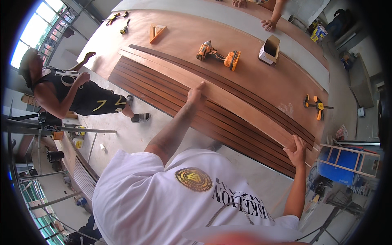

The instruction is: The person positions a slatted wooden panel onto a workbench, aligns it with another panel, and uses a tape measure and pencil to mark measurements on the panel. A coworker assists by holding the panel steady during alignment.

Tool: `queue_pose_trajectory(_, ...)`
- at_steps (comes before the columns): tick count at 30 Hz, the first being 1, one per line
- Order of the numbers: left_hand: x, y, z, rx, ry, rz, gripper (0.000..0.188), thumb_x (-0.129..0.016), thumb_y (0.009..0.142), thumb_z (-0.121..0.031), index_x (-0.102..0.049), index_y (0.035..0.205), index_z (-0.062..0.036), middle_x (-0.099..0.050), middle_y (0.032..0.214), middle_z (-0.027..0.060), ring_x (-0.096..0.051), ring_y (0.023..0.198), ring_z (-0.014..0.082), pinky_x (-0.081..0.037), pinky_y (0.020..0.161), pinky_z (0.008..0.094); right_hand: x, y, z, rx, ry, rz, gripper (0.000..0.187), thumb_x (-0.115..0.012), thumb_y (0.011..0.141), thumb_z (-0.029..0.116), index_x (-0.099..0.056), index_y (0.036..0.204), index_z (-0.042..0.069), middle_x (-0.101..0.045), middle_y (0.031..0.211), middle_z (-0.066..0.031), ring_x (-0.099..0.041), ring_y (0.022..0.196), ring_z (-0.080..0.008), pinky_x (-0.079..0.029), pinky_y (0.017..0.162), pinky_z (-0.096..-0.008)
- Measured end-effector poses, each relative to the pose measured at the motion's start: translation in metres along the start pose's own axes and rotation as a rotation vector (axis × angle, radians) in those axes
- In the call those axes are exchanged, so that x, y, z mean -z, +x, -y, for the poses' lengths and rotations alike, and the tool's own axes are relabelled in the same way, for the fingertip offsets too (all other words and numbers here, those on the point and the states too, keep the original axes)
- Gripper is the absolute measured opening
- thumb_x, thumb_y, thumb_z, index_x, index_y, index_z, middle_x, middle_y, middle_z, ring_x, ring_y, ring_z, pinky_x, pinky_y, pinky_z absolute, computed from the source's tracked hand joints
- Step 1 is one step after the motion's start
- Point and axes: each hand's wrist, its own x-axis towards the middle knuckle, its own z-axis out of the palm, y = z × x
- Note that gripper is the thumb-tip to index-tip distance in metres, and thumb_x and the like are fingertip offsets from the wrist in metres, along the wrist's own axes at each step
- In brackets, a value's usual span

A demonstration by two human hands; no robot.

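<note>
A long light-brown wooden strip (245, 107) lies slantwise on a stack of dark brown strips (163, 87) on a big plywood-topped table (265, 81). My left hand (196, 95) grips the light strip near its middle, thumb raised. At the strip's near right end, my right hand (297, 150) is curled over its edge. Both arms reach out from my white shirt.
On the table lie an orange cordless driver (207, 50), an orange tool body (232, 60), an open cardboard box (269, 50), an orange clamp (315, 105) and a wooden triangle (156, 32). A person in black (69, 92) stands left. Another person's hands (269, 25) rest at the far edge. A blue barrel (341, 163) stands right.
</note>
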Motion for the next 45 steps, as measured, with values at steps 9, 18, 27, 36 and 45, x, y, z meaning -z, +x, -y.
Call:
queue_pose_trajectory(9, 0.031, 0.049, 0.027, 0.209, 0.017, 0.329, 0.027, -0.066, 0.105, -0.026, -0.065, 0.118, -0.0019, -0.072, 0.114, 0.0117, -0.068, 0.113, 0.0243, -0.057, 0.105, 0.0385, -0.037, 0.024, -0.073, -0.073, -0.025, -0.022, 0.078, -0.089, 0.074, 0.033, -0.059, 0.140, 0.007, -0.060, 0.139, -0.0158, -0.051, 0.134, -0.0372, -0.030, 0.117, -0.0561)
queue_pose_trajectory(18, 0.031, 0.060, 0.019, 0.225, 0.242, 0.290, 0.020, -0.067, 0.104, -0.023, -0.069, 0.114, -0.0047, -0.074, 0.115, 0.0093, -0.069, 0.112, 0.0224, -0.055, 0.102, 0.0366, -0.044, 0.047, -0.096, -0.184, -0.034, 0.101, 0.079, -0.091, 0.073, 0.043, -0.062, 0.141, 0.016, -0.061, 0.137, -0.0111, -0.048, 0.137, -0.0335, -0.032, 0.117, -0.0475)
queue_pose_trajectory(27, 0.019, 0.035, 0.042, 0.309, 0.383, 0.054, 0.019, -0.063, 0.103, -0.026, -0.070, 0.104, -0.0081, -0.076, 0.094, 0.0062, -0.075, 0.085, 0.0215, -0.063, 0.074, 0.0342, -0.033, 0.030, -0.121, -0.065, 0.076, -0.064, 0.077, -0.092, 0.066, 0.019, -0.063, 0.136, 0.005, -0.063, 0.130, -0.0174, -0.056, 0.125, -0.0398, -0.043, 0.110, -0.0471)
queue_pose_trajectory(36, -0.020, 0.006, 0.087, 0.259, 0.121, 0.021, 0.031, -0.076, 0.095, -0.022, -0.062, 0.119, -0.0087, -0.067, 0.115, 0.0051, -0.065, 0.109, 0.0222, -0.050, 0.099, 0.0402, -0.027, 0.020, -0.148, -0.299, 0.063, 0.163, 0.085, -0.086, 0.066, 0.002, -0.053, 0.145, 0.006, -0.053, 0.141, -0.0162, -0.046, 0.136, -0.0398, -0.036, 0.118, -0.0487)
queue_pose_trajectory(45, -0.025, -0.022, 0.078, 0.231, 0.163, 0.091, 0.035, -0.071, 0.100, -0.026, -0.060, 0.124, -0.0028, -0.068, 0.119, 0.0093, -0.066, 0.109, 0.0233, -0.052, 0.094, 0.0372, -0.003, 0.012, -0.111, -0.232, -0.027, 0.102, 0.073, -0.082, 0.065, 0.006, -0.055, 0.132, 0.006, -0.058, 0.132, -0.0163, -0.050, 0.129, -0.0414, -0.038, 0.114, -0.0504)
